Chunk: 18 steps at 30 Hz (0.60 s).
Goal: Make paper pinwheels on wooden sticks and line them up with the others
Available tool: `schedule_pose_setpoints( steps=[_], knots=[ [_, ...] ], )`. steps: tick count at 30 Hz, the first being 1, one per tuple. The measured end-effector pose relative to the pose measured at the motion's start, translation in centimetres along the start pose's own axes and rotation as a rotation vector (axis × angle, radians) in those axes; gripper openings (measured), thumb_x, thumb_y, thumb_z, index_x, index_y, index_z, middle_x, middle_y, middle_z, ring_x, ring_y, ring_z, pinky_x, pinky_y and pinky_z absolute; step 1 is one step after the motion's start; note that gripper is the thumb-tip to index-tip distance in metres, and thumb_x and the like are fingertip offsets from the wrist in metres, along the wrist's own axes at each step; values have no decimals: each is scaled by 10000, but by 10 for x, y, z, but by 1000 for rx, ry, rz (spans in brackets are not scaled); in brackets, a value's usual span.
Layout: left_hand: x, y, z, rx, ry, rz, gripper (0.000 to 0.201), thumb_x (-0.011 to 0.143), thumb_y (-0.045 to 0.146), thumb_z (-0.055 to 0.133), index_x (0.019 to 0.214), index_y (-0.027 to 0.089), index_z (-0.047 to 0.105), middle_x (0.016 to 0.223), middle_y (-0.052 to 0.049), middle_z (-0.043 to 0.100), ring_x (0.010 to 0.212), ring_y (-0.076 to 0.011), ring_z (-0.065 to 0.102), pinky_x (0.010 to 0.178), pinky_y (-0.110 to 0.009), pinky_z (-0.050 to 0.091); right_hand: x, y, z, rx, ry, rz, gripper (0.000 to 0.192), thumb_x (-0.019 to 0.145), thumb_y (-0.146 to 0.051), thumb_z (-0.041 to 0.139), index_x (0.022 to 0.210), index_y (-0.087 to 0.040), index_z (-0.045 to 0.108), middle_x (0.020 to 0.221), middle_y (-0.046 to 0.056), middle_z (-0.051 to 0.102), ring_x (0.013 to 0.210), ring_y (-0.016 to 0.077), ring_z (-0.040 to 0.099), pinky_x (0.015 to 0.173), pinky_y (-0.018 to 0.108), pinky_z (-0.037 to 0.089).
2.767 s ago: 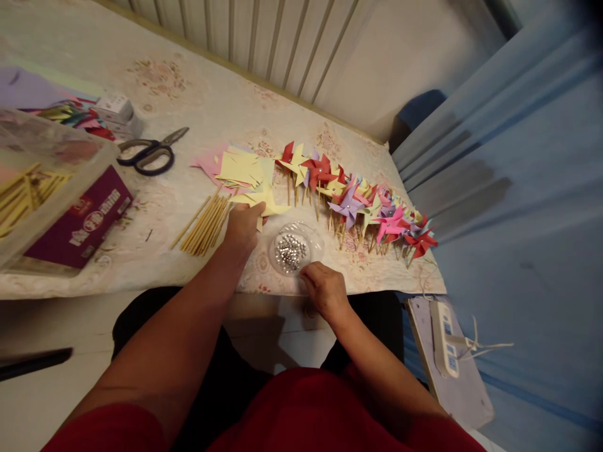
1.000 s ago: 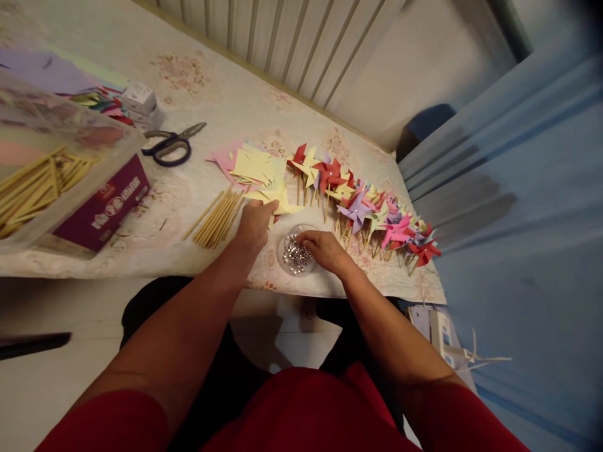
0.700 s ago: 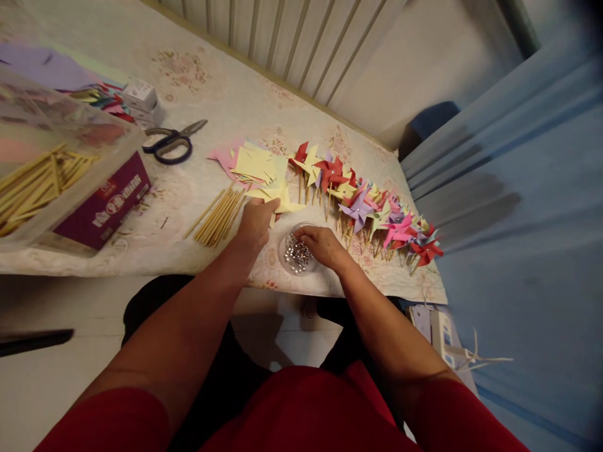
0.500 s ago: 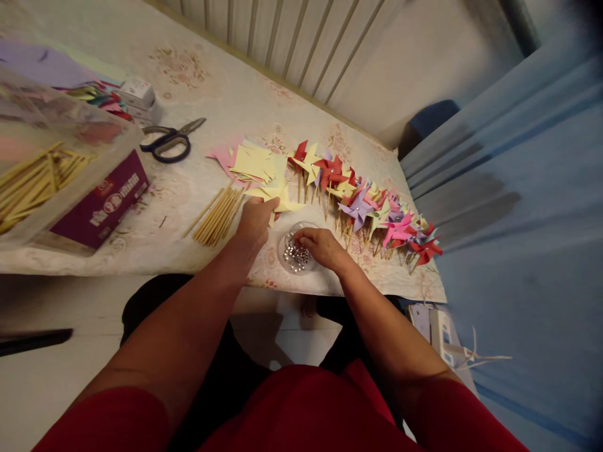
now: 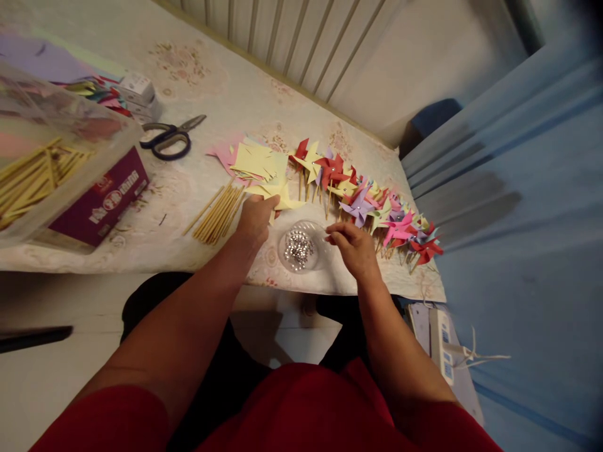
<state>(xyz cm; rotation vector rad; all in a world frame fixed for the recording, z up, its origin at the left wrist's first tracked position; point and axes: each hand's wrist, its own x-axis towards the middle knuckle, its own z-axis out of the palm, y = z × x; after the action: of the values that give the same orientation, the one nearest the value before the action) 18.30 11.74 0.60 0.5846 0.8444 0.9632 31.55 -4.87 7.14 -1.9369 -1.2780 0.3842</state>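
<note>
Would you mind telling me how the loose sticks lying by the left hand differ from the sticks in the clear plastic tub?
The loose sticks lie bare on the table in a tidy, nearly parallel bundle; the tub sticks sit inside a clear plastic tub, crossing at several angles. The loose bundle looks smaller than the tub's pile. The loose bundle lies just beside the left hand; the tub stands far off it. Both are thin, pale wooden sticks.

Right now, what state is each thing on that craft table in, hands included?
left hand: pinching the yellow paper pinwheel
right hand: fingertips pinched, beside the clear dish; contents too small to see
clear dish: open, holding silvery pins
scissors: lying almost shut
wooden sticks: loose bundle, lying flat
finished pinwheels: lying in a row
clear plastic bin: open, sticks inside
</note>
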Motion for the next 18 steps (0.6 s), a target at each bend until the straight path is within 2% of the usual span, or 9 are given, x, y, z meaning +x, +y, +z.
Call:
schedule_pose_setpoints(
  steps=[1, 3, 6, 9, 12, 15, 18],
  knots=[
    [0, 0, 0, 2, -2, 1, 101, 666, 147, 699, 685, 150, 600, 680, -11, 636, 595, -122, 567, 558, -232, 440, -10, 0, -4, -34, 62, -7, 143, 849, -242, 561, 874, -194, 694, 791, 18, 693, 729, 171, 679, 730, 313, 536],
    [0, 0, 0, -5, 3, 0, 97, 667, 137, 698, 689, 152, 605, 698, -15, 644, 613, -126, 581, 572, -235, 452, -31, 2, -9, -116, 104, -59, 142, 871, -259, 564, 897, -204, 693, 850, 29, 690, 702, 161, 658, 721, 317, 533],
    [-1, 1, 1, -13, 20, 2, 131, 658, 113, 703, 661, 159, 580, 672, -10, 627, 590, -122, 573, 557, -234, 446, -59, 8, -6, -188, -43, -174, 161, 875, -292, 628, 1006, -218, 685, 1040, 70, 691, 693, 149, 632, 728, 321, 538],
    [-1, 0, 2, -10, 31, 16, 179, 661, 98, 696, 616, 166, 537, 596, 8, 579, 537, -109, 535, 520, -222, 413, -71, 17, 7, -222, -184, -239, 182, 906, -278, 615, 1073, -230, 669, 1192, 97, 654, 723, 144, 634, 756, 319, 544],
    [-1, -2, 2, -6, 29, 24, 208, 660, 93, 694, 591, 171, 514, 551, 21, 544, 504, -99, 501, 497, -214, 387, -67, 24, 21, -307, -225, -260, 144, 941, -240, 555, 1017, -227, 676, 1056, 77, 682, 880, 185, 650, 805, 307, 523],
    [0, -2, 1, -11, 29, 16, 191, 658, 93, 694, 603, 168, 528, 564, 22, 550, 497, -101, 505, 494, -218, 383, -60, 24, 27, -378, -204, -238, 144, 945, -226, 540, 887, -221, 672, 890, 53, 673, 848, 188, 641, 771, 284, 496],
    [1, -1, 2, -5, 33, 5, 180, 662, 98, 691, 607, 168, 535, 569, 21, 559, 499, -106, 515, 490, -220, 382, -59, 20, 27, -411, -199, -240, 150, 944, -222, 541, 848, -216, 656, 848, 40, 658, 802, 179, 630, 731, 269, 472]
  ],
)
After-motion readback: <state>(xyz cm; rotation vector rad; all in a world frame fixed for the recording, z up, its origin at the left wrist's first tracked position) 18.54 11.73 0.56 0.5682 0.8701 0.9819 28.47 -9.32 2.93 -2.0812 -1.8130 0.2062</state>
